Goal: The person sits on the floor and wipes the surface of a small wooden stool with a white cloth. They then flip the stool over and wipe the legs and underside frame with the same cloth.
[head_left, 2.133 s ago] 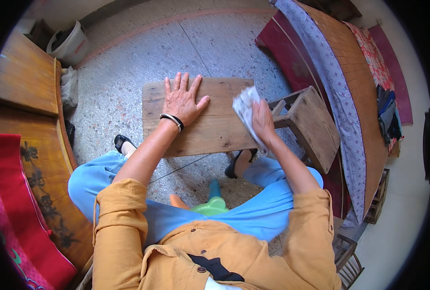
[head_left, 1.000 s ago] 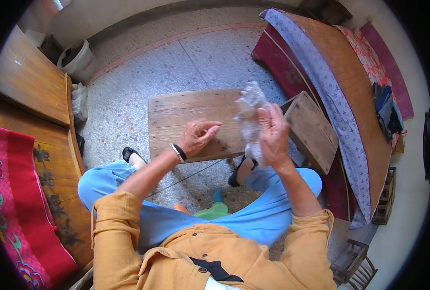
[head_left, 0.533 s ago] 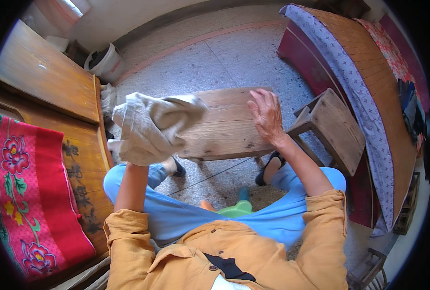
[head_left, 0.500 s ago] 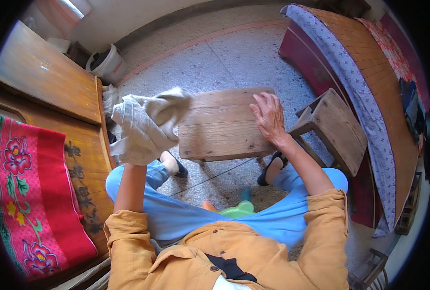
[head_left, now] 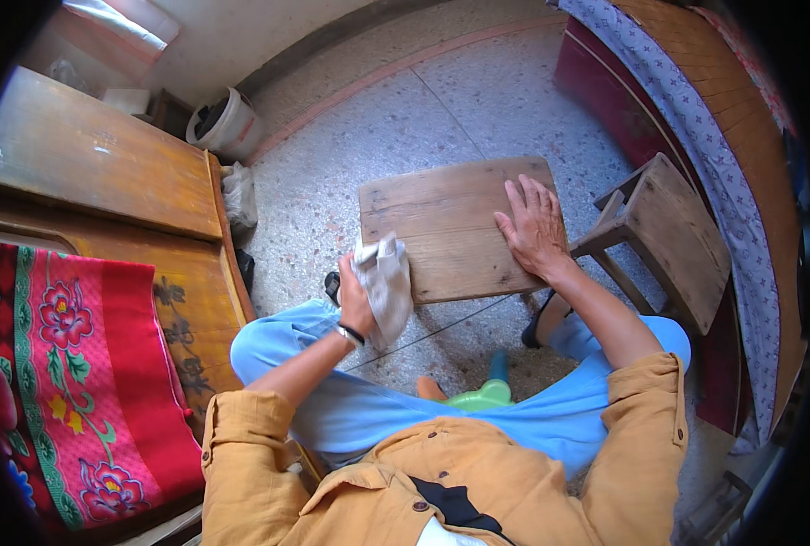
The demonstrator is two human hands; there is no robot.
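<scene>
A small wooden stool [head_left: 459,218] with a flat, worn top stands in front of my knees. Bunched in my left hand [head_left: 354,296] is a pale grey cloth [head_left: 387,282], at the stool's near left corner; part of it hangs down past the edge. The fingers of that hand are partly covered by the cloth. My right hand [head_left: 537,223] lies flat on the right side of the stool top, fingers spread, holding nothing.
A second wooden stool [head_left: 669,237] lies tipped at the right, beside a dark red bed side [head_left: 600,91]. At left stands a wooden cabinet [head_left: 105,155] with a red floral cloth [head_left: 86,364]. A white bucket [head_left: 227,127] sits behind it. Below me shows a green plastic seat [head_left: 487,396].
My left hand has brought the cloth down and nearer to me, from raised beside the stool to its near left corner. The cloth is more bunched. My right hand stays on the stool top.
</scene>
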